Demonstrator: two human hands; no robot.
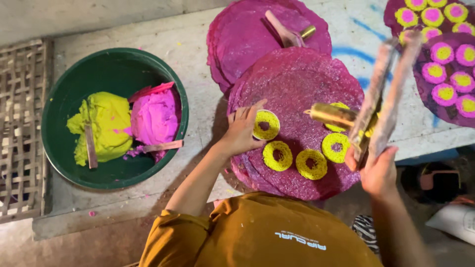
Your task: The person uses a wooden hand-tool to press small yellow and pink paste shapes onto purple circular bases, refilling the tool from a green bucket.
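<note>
Makeshift food workshop, concrete slab (198,94), green dough basin (59,99), purple rice sheets (297,84)

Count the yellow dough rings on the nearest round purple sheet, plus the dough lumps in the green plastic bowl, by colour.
Yellow dough rings on the nearest round purple sheet: 5 (one half hidden behind the long press tool)
Yellow-green dough lump in the green plastic bowl: 1
Pink dough lump: 1
Total: 7
</note>
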